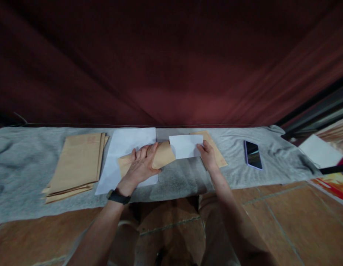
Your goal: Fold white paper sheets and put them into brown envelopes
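My left hand (141, 166), a dark watch (118, 197) on its wrist, grips a small brown envelope (163, 155), with the fingers over its top and the thumb along its lower edge. Between the thumb and fingers of my right hand (208, 153) is the right end of a folded white paper (185, 146). The left end of that paper meets the envelope's right end; I cannot tell whether it is inside. Under the left hand and envelope lie white sheets (129, 138). Another brown envelope (216, 149) rests beneath and beside the right hand.
A stack of large brown envelopes (77, 159) lies at the left on the grey cloth (179, 181). To the right is a phone (253, 155) in a purple case. A dark red curtain (171, 74) hangs behind, and floor tiles (293, 210) show in front.
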A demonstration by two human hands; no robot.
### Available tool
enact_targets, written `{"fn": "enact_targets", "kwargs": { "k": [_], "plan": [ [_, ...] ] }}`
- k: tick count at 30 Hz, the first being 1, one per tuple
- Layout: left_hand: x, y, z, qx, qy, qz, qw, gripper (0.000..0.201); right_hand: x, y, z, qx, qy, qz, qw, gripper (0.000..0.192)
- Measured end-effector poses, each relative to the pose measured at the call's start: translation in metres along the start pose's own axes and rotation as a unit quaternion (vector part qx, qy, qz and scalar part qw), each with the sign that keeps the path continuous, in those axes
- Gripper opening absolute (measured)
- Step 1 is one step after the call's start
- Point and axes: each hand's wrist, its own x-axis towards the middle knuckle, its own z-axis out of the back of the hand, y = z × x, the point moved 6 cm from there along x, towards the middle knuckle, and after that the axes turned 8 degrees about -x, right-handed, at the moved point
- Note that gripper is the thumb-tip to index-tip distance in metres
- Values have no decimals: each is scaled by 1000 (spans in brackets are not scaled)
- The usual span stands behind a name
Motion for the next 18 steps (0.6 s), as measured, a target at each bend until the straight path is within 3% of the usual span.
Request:
{"fn": "enact_targets", "kwargs": {
  "k": [8, 18],
  "plan": [
    [1, -2, -1, 13, -11, -13, 1000, 118, 2, -11, 1, -70, 27, -3, 997, 29],
    [1, -7, -4, 11, 4, -34, 999, 119, 2, -2, 9, -146, 32, 42, 988, 25]
  ]
}}
